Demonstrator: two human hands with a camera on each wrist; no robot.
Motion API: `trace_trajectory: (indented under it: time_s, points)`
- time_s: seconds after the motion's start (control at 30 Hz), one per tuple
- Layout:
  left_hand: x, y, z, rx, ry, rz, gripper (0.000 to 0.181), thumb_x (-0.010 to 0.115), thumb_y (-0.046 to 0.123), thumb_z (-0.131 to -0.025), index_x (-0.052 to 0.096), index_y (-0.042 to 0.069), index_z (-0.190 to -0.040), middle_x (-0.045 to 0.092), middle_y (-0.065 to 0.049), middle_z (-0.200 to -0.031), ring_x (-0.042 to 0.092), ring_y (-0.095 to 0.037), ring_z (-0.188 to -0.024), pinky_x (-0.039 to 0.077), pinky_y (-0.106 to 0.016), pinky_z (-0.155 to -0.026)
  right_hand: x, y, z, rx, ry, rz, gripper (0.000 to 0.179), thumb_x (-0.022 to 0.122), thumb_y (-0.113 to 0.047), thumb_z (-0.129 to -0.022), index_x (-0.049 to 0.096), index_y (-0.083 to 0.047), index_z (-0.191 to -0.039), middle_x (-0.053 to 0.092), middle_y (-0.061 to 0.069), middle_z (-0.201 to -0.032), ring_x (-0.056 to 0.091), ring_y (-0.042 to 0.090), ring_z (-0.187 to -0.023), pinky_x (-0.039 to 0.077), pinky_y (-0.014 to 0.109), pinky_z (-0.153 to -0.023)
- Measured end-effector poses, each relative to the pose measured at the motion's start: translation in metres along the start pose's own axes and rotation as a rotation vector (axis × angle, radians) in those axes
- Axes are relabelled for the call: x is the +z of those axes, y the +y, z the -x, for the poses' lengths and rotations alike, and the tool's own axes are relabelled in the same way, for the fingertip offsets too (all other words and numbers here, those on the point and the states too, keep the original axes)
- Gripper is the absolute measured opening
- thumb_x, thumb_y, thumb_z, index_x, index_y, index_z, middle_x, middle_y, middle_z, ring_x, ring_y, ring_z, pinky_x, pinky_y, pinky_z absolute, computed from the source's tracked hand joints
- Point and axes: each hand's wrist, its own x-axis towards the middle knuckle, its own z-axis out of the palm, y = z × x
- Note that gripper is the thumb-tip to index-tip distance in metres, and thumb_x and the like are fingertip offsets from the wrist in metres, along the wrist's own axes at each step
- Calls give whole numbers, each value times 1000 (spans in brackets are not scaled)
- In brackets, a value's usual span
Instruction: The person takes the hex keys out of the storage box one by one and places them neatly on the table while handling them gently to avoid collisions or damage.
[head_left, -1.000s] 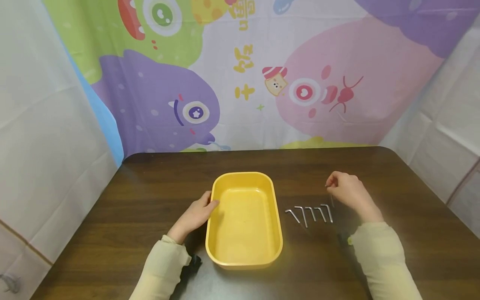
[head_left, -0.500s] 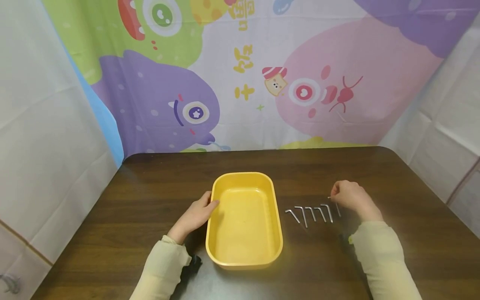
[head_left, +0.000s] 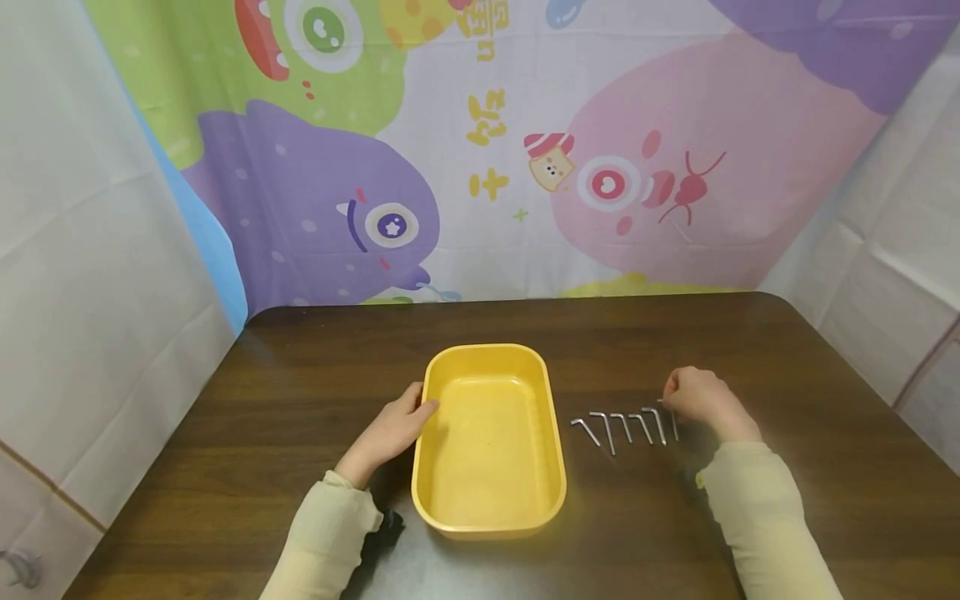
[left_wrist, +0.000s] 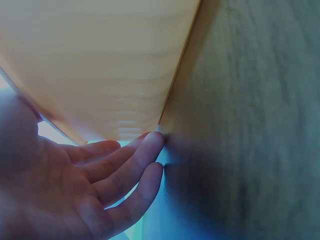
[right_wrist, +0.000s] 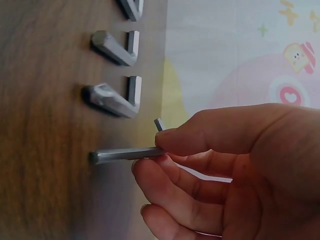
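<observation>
A yellow rectangular tray [head_left: 491, 454] stands on the table in the head view. At its left side, my left hand [head_left: 390, 427] grips the wall, thumb over the rim and fingers outside. In the left wrist view, fingertips [left_wrist: 155, 141] reach down to the tabletop beside the tray wall. My right hand [head_left: 705, 402] pinches an L-shaped hex key [right_wrist: 127, 154] near its bend between thumb and fingers. The key's long arm points down at the wood; whether its tip touches is hard to tell. Several similar silver hex keys [head_left: 621, 427] lie in a row to its left.
The dark wooden table [head_left: 315, 350] ends at a cartoon-printed cloth [head_left: 487, 242] behind. Pale cloth sheets hang at both sides. A small black object [head_left: 392, 523] shows beside the left sleeve.
My right hand has come down and nearer, bringing the pinched hex key beside the right end of the row. The left hand and tray stay put.
</observation>
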Motion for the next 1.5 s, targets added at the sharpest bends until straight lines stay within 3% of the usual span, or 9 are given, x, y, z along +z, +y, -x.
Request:
trace_trajectory:
  time_s: [1.07, 1.5]
  points:
    - [0, -1, -1, 3, 1, -11, 45, 42, 33, -95, 39, 8, -132, 57, -14, -117, 59, -19, -89, 46, -41, -83, 11, 10, -7, 56, -24, 17, 5, 51, -9, -72, 54, -6, -74, 58, 3, -64, 56, 15, -59, 42, 35, -60]
    - [2, 0, -1, -3, 3, -8, 45, 43, 33, -94, 39, 8, -132, 58, -14, -116, 59, -19, -88, 46, -41, -83, 9, 10, -6, 38, -22, 29, 13, 48, -13, -79, 56, -3, -79, 58, 4, -66, 56, 15, -61, 43, 38, -64]
